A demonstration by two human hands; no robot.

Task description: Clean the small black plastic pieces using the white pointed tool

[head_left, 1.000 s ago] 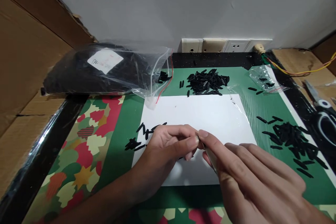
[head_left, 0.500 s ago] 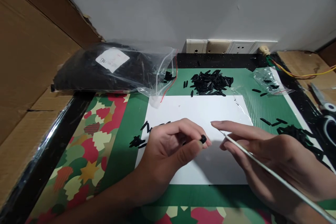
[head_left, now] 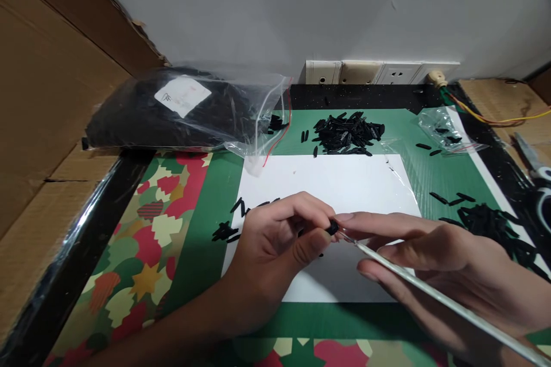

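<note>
Pinching a Small Black Piece Against a Thin Rod

Pinching a small black piece (head_left: 332, 227) between thumb and forefinger, the left hand (head_left: 275, 246) has its grip clenched on it above the white sheet (head_left: 327, 183), near the sheet's middle. The right hand (head_left: 434, 258) comes in from 4 o'clock, its grip grasping a thin pale rod (head_left: 430, 295) between thumb and forefinger. The rod runs from the lower right corner of the view up to 10 o'clock, and its tip meets the black piece, with both forefinger tips just beside that spot.

The white sheet lies on a green mat (head_left: 202, 206) on the desk (head_left: 116, 178). At 9 o'clock of the left hand, a few loose black pieces (head_left: 226, 231) lie across the sheet's edge. At 12 o'clock, beyond the sheet, sits a pile of black pieces (head_left: 346, 133). At 3 o'clock, on the mat, a second heap of black pieces (head_left: 495, 226) lies partly behind the right hand. A large clear bag (head_left: 181, 112) full of black pieces rests at 10 o'clock, and a small clear bag (head_left: 441, 129) at 2 o'clock. Wall sockets (head_left: 379, 72) line the back, and scissors (head_left: 536, 169) lie at the far right edge.
</note>
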